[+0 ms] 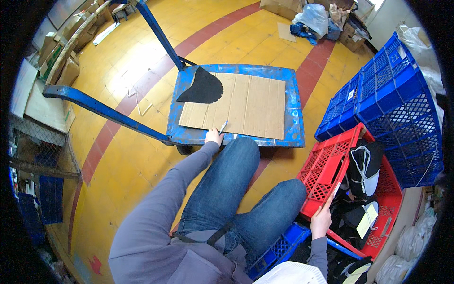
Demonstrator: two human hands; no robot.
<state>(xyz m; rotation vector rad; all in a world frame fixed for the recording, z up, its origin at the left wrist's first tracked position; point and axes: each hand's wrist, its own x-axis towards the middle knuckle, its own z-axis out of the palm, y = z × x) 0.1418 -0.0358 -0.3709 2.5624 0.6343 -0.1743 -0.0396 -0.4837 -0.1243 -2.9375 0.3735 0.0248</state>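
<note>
My left hand [214, 136] is closed around a slim white-and-blue pen [223, 126] at the near edge of a blue platform cart [295, 124]. On the cart lies a flat sheet of brown cardboard [255, 104]. A black piece with a curved, notched edge [204, 87] covers the cardboard's far left corner. Down at my right side, my right hand [321, 220] grips the rim of a tilted red plastic crate [326, 175]. Black bundles [364, 165] tied with white cord sit in the crate, with a pale yellow slip [367, 221] on one.
Tall blue crates [378, 94] stand to the right, beyond the red one. The cart's blue handle [113, 116] reaches left. Another blue crate [279, 248] is beside my right leg. Plastic bags [312, 21] and cardboard boxes lie at the back right.
</note>
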